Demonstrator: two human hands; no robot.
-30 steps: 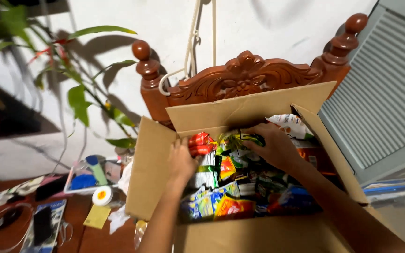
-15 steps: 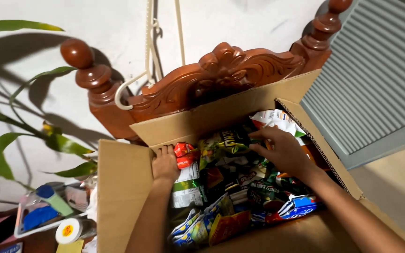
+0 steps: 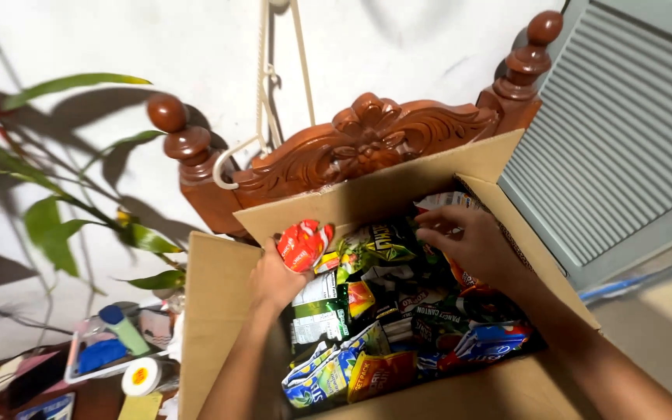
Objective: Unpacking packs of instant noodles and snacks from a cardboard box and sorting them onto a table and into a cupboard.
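One view only — a head camera, looking steeply down and forward from close above an open cardboard box [image 3: 219,311] full of packets. The box fills the lower middle; both forearms enter from the bottom edge. Beyond it the view faces a carved wooden headboard [image 3: 367,144] and white wall [image 3: 429,54] — plant [image 3: 56,225] at left, louvred panel [image 3: 624,132] at right.

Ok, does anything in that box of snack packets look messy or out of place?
The packets lie jumbled in the cardboard box, not stacked. The left hand grips a crumpled red packet; the right hand rests among others. Nothing looks spilled or torn.
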